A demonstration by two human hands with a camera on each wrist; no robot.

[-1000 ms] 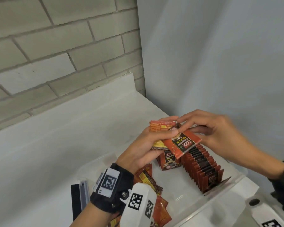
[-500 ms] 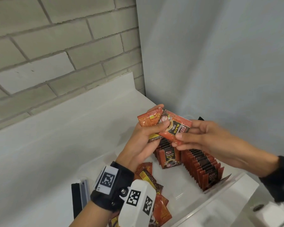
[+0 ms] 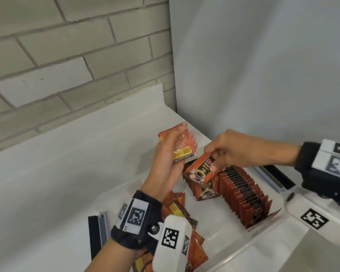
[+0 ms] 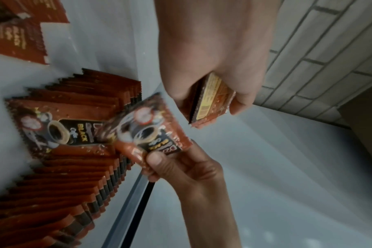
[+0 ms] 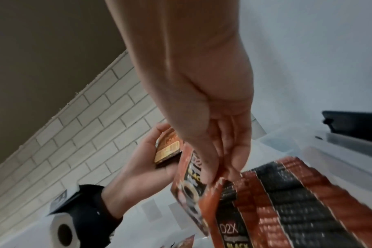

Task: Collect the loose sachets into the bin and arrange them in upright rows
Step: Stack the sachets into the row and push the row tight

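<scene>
The left hand [image 3: 172, 154], at frame centre, gripped a small stack [image 3: 182, 148] of sachets, yellow label panel outward. The right hand [image 3: 230, 152] pinched one sachet [image 3: 201, 171] by its top edge, tilted, just above the short row [image 3: 205, 190] in the clear bin [image 3: 263, 234]. Print read "D2X", "BLACK", "Coffee". A longer upright row [image 3: 243, 195] stood to the right. Loose sachets [image 3: 185, 216] lay at lower centre of the bin, on the white bench [image 3: 57, 173].
</scene>
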